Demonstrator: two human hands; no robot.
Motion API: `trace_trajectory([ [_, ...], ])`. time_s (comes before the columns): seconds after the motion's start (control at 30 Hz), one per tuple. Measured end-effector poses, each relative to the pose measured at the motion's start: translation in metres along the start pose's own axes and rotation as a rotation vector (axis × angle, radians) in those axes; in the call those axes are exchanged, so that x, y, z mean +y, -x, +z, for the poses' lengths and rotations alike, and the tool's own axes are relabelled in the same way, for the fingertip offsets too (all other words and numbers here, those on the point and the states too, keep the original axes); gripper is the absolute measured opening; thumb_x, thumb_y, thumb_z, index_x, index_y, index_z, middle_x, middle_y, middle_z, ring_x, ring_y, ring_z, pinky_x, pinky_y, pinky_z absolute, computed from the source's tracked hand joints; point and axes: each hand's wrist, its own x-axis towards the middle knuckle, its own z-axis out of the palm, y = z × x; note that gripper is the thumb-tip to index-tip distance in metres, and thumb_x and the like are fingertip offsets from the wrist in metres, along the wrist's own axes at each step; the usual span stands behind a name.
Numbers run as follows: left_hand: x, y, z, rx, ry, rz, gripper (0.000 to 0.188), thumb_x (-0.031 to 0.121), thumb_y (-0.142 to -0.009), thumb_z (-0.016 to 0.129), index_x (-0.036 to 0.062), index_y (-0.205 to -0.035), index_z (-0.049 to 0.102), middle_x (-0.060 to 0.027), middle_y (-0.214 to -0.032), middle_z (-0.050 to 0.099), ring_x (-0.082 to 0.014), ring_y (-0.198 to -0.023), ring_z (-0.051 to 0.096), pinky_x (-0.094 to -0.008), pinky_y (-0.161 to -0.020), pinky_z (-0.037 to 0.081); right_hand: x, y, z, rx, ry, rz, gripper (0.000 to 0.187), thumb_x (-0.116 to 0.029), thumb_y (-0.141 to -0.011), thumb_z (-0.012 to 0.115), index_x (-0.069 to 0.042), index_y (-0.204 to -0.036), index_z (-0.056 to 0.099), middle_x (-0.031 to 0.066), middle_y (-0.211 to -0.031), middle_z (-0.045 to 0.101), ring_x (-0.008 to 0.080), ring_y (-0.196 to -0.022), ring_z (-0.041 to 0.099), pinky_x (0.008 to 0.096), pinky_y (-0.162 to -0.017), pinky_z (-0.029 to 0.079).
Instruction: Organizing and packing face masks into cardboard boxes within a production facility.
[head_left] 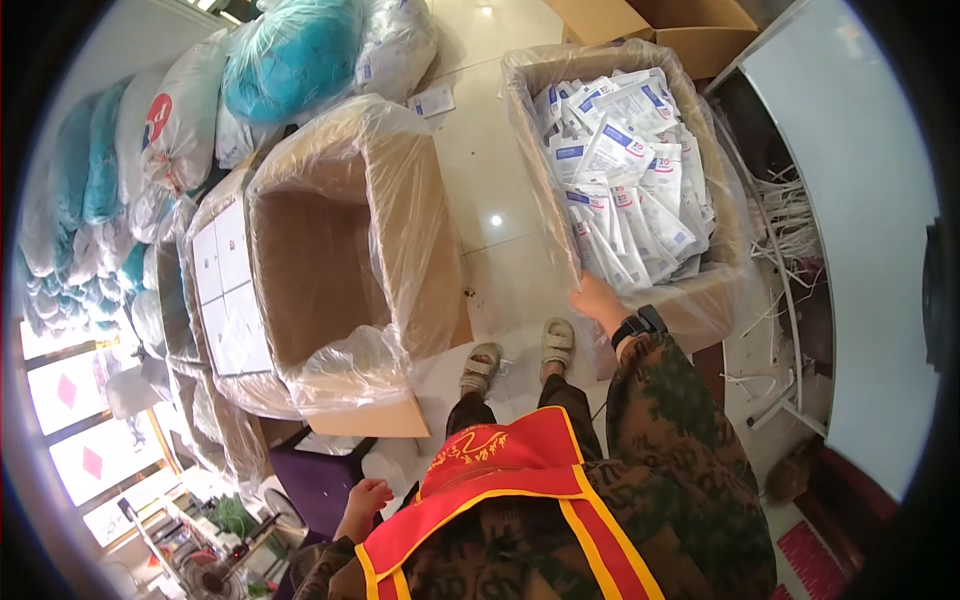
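Observation:
My right hand, with a dark watch on its wrist, is closed on the near left corner of a cardboard box. Clear plastic lining is folded over that box's rim. Inside lies a heap of white flat packets with blue and red print. Down at the lower left, my left hand hangs beside a purple chair. Its fingers are loosely bent and a little apart, and nothing shows in them. On the left stands another plastic-lined cardboard box, whose visible inside holds no packets.
Left of that box is a carton of white boxes. Bulging bags of teal and white stuff pile up beyond. One packet lies on the tiled floor. White strips tangle beside a pale panel at right.

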Motion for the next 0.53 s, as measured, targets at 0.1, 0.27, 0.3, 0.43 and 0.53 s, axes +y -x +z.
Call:
trace_trajectory([
  [0.1,0.012,0.010,0.024,-0.079,-0.073,-0.017,0.027,0.024,-0.088,0.061,0.0017,-0.104,0.061,-0.0049,-0.084,0.065,-0.0140,-0.078,0.063,-0.0258,-0.066,0.047,0.018,0.023,-0.038,-0.032,0.066,-0.045,0.040,-0.031,-0.080,0.060,0.001,-0.103,0.060,0.0259,-0.097,0.063,0.0431,-0.093,0.060,0.0498,-0.081,0.047],
  [0.27,0.074,-0.002,0.071,-0.145,-0.181,0.225,0.027,0.023,-0.089,0.061,0.0018,-0.105,0.061,-0.0030,-0.083,0.065,-0.0120,-0.076,0.062,-0.0254,-0.066,0.047,0.204,0.070,-0.070,0.019,0.406,0.020,0.026,-0.023,-0.082,0.056,0.000,-0.088,0.066,0.0237,-0.091,0.065,0.0412,-0.088,0.061,0.0500,-0.077,0.048],
  [0.3,0.082,-0.002,0.077,-0.150,-0.202,0.270,0.026,0.023,-0.089,0.061,0.0020,-0.106,0.060,-0.0027,-0.084,0.065,-0.0115,-0.076,0.061,-0.0251,-0.066,0.047,0.214,0.081,-0.079,0.025,0.418,0.029,0.024,-0.021,-0.081,0.056,0.000,-0.088,0.067,0.0234,-0.091,0.065,0.0409,-0.088,0.061,0.0498,-0.077,0.048],
  [0.43,0.116,0.014,0.094,-0.164,-0.248,0.298,0.025,0.022,-0.090,0.061,0.0038,-0.107,0.060,-0.0027,-0.087,0.064,-0.0108,-0.077,0.061,-0.0244,-0.067,0.046,0.239,0.115,-0.088,0.008,0.428,0.116,0.021,-0.016,-0.079,0.055,-0.001,-0.088,0.068,0.0215,-0.093,0.066,0.0396,-0.089,0.062,0.0485,-0.080,0.048],
  [0.53,0.135,0.020,0.096,-0.190,-0.262,0.275,0.032,0.027,-0.088,0.063,0.0050,-0.112,0.058,-0.0036,-0.095,0.064,-0.0139,-0.084,0.062,-0.0264,-0.071,0.045,0.232,0.133,-0.077,-0.008,0.392,0.211,0.023,-0.015,-0.078,0.056,-0.003,-0.092,0.068,0.0208,-0.096,0.066,0.0381,-0.093,0.062,0.0466,-0.085,0.047],
])
